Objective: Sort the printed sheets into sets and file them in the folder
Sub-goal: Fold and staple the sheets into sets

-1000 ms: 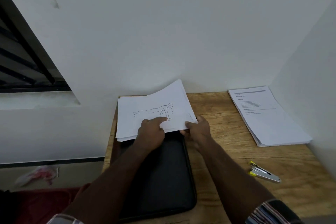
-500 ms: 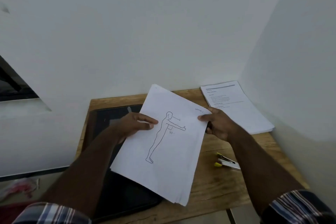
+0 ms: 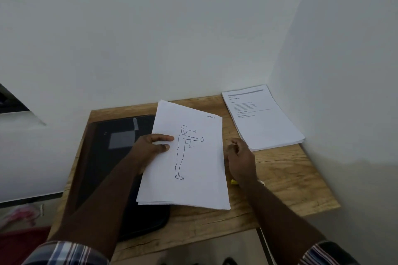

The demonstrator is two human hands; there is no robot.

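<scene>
Sheets (image 3: 193, 157) are lying lengthwise toward me, my left hand (image 3: 150, 146) pinching their left edge while my right hand (image 3: 240, 155), loosely curled and empty, is hovering just beside their right edge.

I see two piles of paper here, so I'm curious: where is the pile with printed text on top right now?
In the head view, the text stack lies flat in the table's far right corner by the walls, just beyond the right hand.

Wooden bench (image 3: 284, 180) set into a corner of white walls (image 3: 172, 28). Yellow object (image 3: 233, 182), mostly hidden, lies on the bench just right of and below the grip. Pink-and-white bundle (image 3: 20, 214) on the floor, far left.
</scene>
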